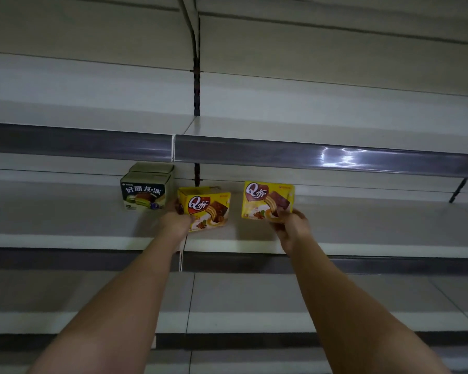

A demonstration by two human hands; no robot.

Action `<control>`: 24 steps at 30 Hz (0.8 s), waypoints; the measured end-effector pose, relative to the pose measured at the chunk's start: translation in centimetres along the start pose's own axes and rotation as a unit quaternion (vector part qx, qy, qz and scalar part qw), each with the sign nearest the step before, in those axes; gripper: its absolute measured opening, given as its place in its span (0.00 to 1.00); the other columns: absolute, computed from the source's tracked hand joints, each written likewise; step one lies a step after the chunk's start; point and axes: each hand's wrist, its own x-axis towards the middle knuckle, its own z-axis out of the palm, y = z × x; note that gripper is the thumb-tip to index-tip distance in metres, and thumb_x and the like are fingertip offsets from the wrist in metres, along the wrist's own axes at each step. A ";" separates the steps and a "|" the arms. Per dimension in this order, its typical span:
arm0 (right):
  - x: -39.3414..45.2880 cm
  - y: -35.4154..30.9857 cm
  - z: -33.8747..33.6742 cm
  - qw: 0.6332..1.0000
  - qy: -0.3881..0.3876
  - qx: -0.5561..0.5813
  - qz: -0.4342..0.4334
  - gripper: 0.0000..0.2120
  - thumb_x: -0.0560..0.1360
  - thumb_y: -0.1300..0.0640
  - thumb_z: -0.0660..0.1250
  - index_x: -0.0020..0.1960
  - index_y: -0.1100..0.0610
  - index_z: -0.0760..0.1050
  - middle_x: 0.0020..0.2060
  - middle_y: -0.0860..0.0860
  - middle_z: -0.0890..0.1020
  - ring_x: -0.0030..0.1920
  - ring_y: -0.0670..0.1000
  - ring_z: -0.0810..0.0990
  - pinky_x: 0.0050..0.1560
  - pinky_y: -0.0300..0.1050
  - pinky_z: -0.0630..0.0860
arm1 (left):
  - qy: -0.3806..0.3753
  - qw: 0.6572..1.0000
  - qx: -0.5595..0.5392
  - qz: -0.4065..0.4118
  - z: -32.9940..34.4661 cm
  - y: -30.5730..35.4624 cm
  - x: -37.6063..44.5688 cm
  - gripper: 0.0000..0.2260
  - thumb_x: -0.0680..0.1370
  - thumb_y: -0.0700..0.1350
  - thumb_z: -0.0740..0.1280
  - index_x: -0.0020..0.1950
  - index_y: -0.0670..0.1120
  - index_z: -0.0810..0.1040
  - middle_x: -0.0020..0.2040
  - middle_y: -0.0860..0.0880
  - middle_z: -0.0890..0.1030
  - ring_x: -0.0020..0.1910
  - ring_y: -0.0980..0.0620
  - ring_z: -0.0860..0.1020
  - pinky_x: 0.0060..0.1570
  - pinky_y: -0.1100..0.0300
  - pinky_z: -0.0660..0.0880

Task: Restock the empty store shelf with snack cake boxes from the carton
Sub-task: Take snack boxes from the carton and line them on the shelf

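Two yellow snack cake boxes are up at the middle shelf (92,225). My left hand (177,218) grips the left yellow box (207,207) by its left side; the box sits tilted on the shelf. My right hand (291,225) pinches the lower right corner of the right yellow box (266,199), which is upright, and I cannot tell whether it touches the shelf. To the left, green snack cake boxes (145,194) stand on the same shelf, one behind another. The carton is out of view.
A higher shelf with a grey price rail (308,155) overhangs the boxes. Two lower shelves (254,300) lie beneath my forearms. A dark upright post (197,87) and a bracket (455,190) stand at the back panel.
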 end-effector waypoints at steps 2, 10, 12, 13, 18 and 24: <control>1.3 0.2 0.0 0.999 0.006 -0.044 -0.007 0.21 0.75 0.73 0.63 0.68 0.64 0.67 0.58 0.63 0.77 0.53 0.61 0.79 0.49 0.50 0.79 | -0.018 1.000 0.008 0.015 0.2 -0.3 1.3 0.24 0.75 0.32 0.66 0.70 0.45 0.67 0.63 0.42 0.77 0.61 0.42 0.75 0.55 0.52 0.72; 4.6 1.6 1.0 0.956 0.023 -0.278 -0.087 0.19 0.77 0.72 0.57 0.65 0.62 0.73 0.55 0.58 0.79 0.54 0.55 0.76 0.52 0.46 0.72 | -0.005 0.987 0.148 0.062 1.9 -1.6 5.6 0.22 0.77 0.35 0.66 0.70 0.43 0.68 0.65 0.40 0.74 0.63 0.39 0.73 0.60 0.48 0.71; 5.8 2.0 1.4 0.924 0.062 -0.364 -0.102 0.16 0.77 0.65 0.61 0.64 0.57 0.76 0.57 0.56 0.79 0.58 0.56 0.76 0.54 0.47 0.72 | 0.003 0.975 0.208 0.082 2.4 -1.8 6.3 0.18 0.78 0.38 0.65 0.68 0.43 0.71 0.64 0.39 0.75 0.62 0.38 0.73 0.59 0.49 0.70; 6.1 2.3 1.6 0.900 0.081 -0.416 -0.105 0.15 0.77 0.60 0.65 0.63 0.54 0.77 0.58 0.56 0.79 0.60 0.58 0.75 0.57 0.48 0.73 | 0.003 0.970 0.229 0.087 2.5 -1.9 6.7 0.17 0.78 0.39 0.64 0.68 0.43 0.72 0.64 0.39 0.76 0.62 0.38 0.73 0.59 0.50 0.70; 7.1 2.8 2.1 0.848 0.087 -0.500 -0.153 0.15 0.74 0.56 0.69 0.59 0.59 0.75 0.56 0.58 0.79 0.54 0.58 0.79 0.53 0.49 0.75 | 0.051 0.939 0.327 0.093 3.1 -2.2 8.2 0.12 0.79 0.43 0.61 0.61 0.42 0.76 0.62 0.40 0.76 0.65 0.39 0.70 0.56 0.47 0.72; 8.3 3.1 2.8 0.844 0.093 -0.493 -0.190 0.13 0.75 0.56 0.69 0.55 0.62 0.74 0.53 0.58 0.80 0.52 0.57 0.78 0.44 0.43 0.69 | 0.089 0.932 0.331 0.118 4.0 -2.1 9.8 0.10 0.79 0.40 0.61 0.57 0.37 0.76 0.58 0.36 0.76 0.61 0.39 0.71 0.53 0.51 0.70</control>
